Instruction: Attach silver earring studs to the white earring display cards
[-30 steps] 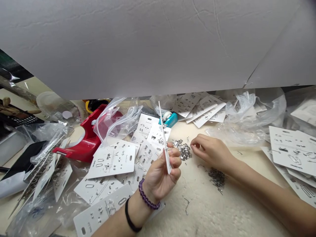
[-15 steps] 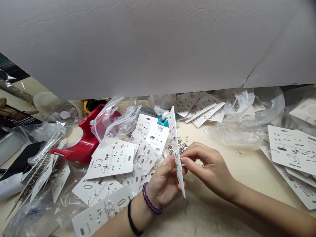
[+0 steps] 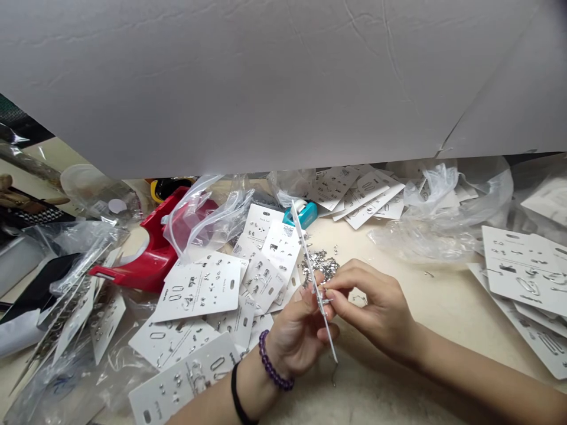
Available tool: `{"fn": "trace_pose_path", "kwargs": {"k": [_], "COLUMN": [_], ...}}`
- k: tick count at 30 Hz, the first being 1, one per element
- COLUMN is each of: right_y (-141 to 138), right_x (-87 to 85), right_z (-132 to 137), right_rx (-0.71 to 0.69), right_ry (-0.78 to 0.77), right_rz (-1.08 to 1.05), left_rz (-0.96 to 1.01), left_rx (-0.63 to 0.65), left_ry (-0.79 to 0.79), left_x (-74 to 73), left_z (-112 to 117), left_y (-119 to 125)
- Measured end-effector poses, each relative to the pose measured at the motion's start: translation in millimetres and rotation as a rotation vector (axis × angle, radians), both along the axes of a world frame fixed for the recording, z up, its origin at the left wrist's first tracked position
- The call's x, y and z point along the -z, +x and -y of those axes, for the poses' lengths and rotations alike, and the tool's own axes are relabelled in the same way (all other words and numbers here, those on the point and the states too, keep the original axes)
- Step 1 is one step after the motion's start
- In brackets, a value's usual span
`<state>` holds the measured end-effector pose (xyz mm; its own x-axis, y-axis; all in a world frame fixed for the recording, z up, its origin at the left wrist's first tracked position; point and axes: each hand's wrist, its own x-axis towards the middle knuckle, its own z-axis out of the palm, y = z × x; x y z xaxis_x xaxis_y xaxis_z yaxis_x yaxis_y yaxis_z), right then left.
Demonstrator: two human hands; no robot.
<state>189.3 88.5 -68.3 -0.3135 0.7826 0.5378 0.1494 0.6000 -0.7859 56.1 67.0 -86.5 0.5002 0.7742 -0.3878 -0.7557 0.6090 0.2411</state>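
My left hand [image 3: 293,335], with a purple bead bracelet and a black band at the wrist, grips a white earring card [image 3: 305,251]. The card stands nearly edge-on to me, so its front hardly shows. On its right side, my right hand [image 3: 378,304] has thumb and forefinger pinched together against the card's back, on a small part I cannot make out. Behind the hands lies a heap of tiny silvery metal pieces [image 3: 323,264]. More white cards with earrings [image 3: 199,286] overlap left of my left hand.
A red tape dispenser [image 3: 155,260] stands at left under clear plastic bags [image 3: 212,218]. A small teal tape dispenser [image 3: 308,213] sits behind the card. Stacked cards [image 3: 525,265] lie at right, others [image 3: 367,192] at the back. A large white panel [image 3: 274,88] spans the top.
The card has turned more edge-on, and its top has tipped to the left, uncovering more of the teal dispenser. Both hands stay at the card, having shifted only slightly.
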Motion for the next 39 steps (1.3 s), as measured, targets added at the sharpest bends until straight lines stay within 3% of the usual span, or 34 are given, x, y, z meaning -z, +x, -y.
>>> {"fn": "trace_pose_path", "kwargs": {"k": [11,15,21,27,33,39], "right_y": [2,5,8,7,13,24], "right_x": [6.7,1.4,-4.7,-0.5,-9.4,-21.3], "right_z": [0,-2,-2,1,-5,-10], "right_rx": [-0.007,-0.056,-0.084,-0.09,-0.17,-0.204], "right_ry": [-0.013,-0.054,-0.034,-0.187,-0.311,-0.307], "right_rz": [0.05,0.073,0.122,0.141,0.188,0.192], "left_rz": [0.034,0.042,0.036,-0.047,-0.061,0.149], "left_rx": [0.019,0.078,0.053,0.045,0.089,0.05], "left_ry": [-0.075,0.023,0.093,0.039,0.056,0.058], "left_x": [8.4,3.1,5.5,5.3,7.9,3.2], "left_z": [1,-1,-1,-2,-2,0], "left_y": [6,5,4,6,5,-1]}}
